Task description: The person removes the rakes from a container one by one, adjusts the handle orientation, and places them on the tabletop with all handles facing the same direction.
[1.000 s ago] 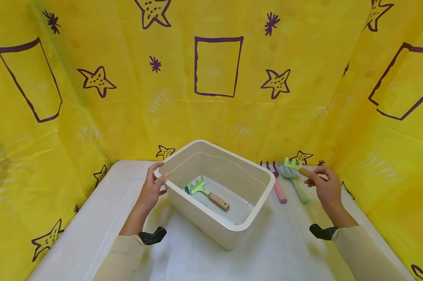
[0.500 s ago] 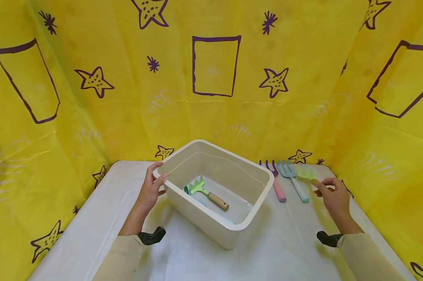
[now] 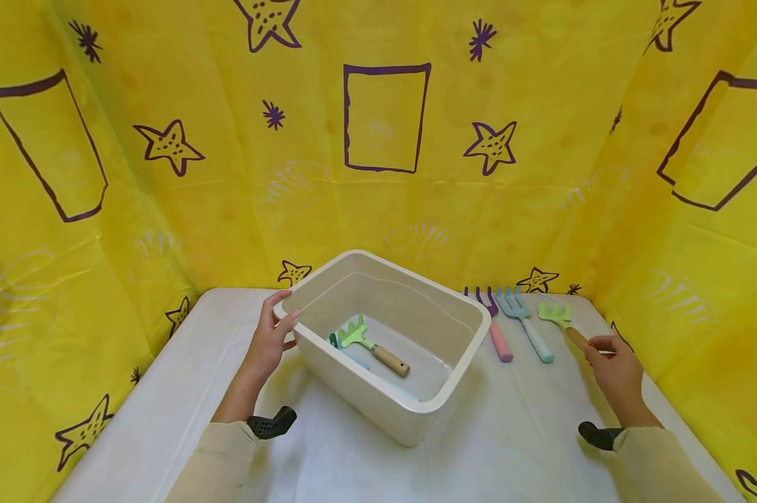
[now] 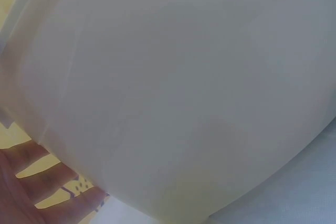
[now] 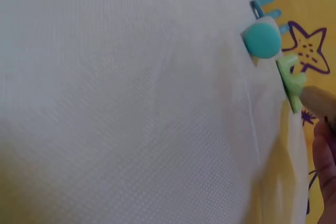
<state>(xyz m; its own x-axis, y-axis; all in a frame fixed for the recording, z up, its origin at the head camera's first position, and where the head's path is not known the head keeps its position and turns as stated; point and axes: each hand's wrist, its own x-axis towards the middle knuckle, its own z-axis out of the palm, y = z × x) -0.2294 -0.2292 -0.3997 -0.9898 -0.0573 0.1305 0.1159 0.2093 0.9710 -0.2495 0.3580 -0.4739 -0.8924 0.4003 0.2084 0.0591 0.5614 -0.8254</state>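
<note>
My left hand [image 3: 270, 335] grips the left corner rim of a cream plastic bin [image 3: 372, 405], thumb over the rim; in the left wrist view its fingers [image 4: 47, 182] lie against the wall. Inside the bin is a green hand rake with a wooden handle [image 3: 391, 360]. Pale blue and dark green pieces beside it are partly hidden by the front wall. At the right of the table, my right hand [image 3: 618, 374] holds another small green hand rake [image 3: 556, 314] by its wooden handle, tines pointing away, low over the cloth. The right wrist view shows its green head [image 5: 293, 85].
To the left of the held rake lie a light blue hand rake [image 3: 537, 340] and a purple one with a pink handle [image 3: 500, 342], side by side. The white-covered table [image 3: 504, 447] ends at a yellow patterned cloth wall [image 3: 384, 216] at the back and sides.
The right hand has carried the green rake to the right and towards me, down beside the light blue one. The left hand and the bin stay where they were.
</note>
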